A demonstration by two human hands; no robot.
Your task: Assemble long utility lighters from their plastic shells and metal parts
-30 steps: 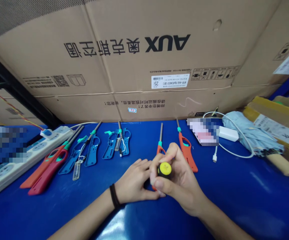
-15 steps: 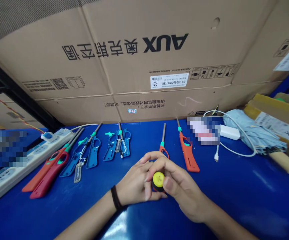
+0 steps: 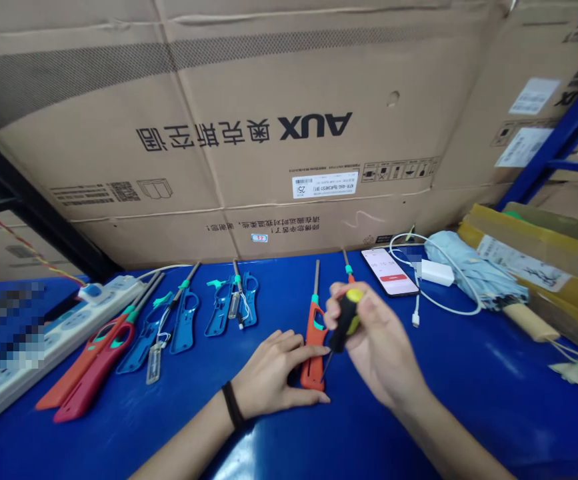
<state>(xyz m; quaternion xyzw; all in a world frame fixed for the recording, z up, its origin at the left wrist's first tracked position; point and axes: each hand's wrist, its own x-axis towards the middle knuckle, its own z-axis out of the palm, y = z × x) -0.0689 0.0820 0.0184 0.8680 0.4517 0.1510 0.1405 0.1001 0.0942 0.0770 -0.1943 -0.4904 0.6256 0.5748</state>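
My right hand [image 3: 381,343] is closed round a screwdriver [image 3: 345,323] with a black and yellow handle. Its thin shaft slants down to the lower end of an orange gas lighter [image 3: 313,340]; whether the tip sits in a screw is too small to tell. My left hand [image 3: 271,370] steadies that lighter on the table, with a finger across its handle and the thumb by its butt. Another lighter [image 3: 347,269] lies beyond my right hand, mostly hidden behind it.
On the left lie an orange lighter [image 3: 81,363], a red lighter [image 3: 93,373] and opened blue lighter shells [image 3: 185,322] with their inner parts. A power strip [image 3: 43,353] runs along the left. To the right are a phone [image 3: 389,272], a charger [image 3: 436,272] and a folded umbrella [image 3: 469,263].
My hands have moved apart. The screwdriver, earlier seen end-on between them, now tilts with its shaft at the lighter's butt. My left hand's fingers have spread over the lighter. The view has shifted.
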